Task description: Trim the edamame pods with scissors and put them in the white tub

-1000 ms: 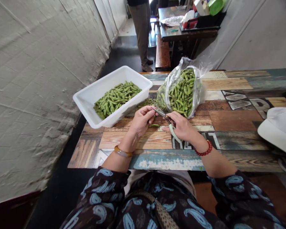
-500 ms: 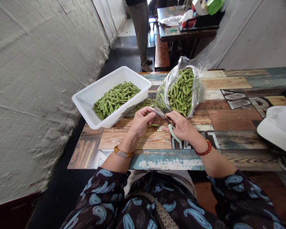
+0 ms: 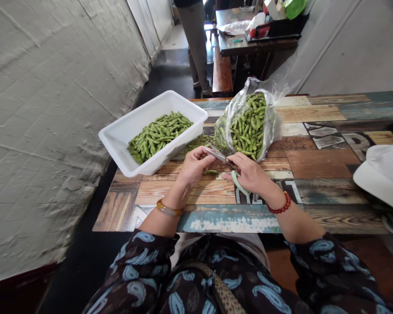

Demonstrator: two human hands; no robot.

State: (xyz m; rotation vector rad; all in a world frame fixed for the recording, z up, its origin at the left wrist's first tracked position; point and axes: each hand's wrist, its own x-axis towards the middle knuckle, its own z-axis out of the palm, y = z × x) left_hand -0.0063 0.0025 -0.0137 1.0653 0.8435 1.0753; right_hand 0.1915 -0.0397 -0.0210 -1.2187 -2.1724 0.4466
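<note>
My right hand [image 3: 247,172] is closed round a pair of scissors [image 3: 239,183] with pale green handles. Their metal blades point up and left, towards my left hand [image 3: 194,165]. The fingers of that hand are pinched together at the blade tips, and whatever they hold is hidden. A single green pod [image 3: 211,172] lies on the table between my hands. Beyond my left hand is a white plastic tub [image 3: 116,150] partly filled with edamame pods [image 3: 160,135]. A clear plastic bag [image 3: 223,124] behind my right hand lies open towards me, full of more pods [image 3: 249,126].
Small green trimmings [image 3: 199,141] lie between tub and bag on the patchwork-wood table [image 3: 321,163]. A white cap [image 3: 383,172] rests at the right edge. A rough pale wall [image 3: 52,109] runs along the left. Beyond stand a person [image 3: 196,48] and another table [image 3: 227,46].
The standing person's legs have shifted at the back. My hands and the scissors stay almost in the same place; tub and bag are unmoved.
</note>
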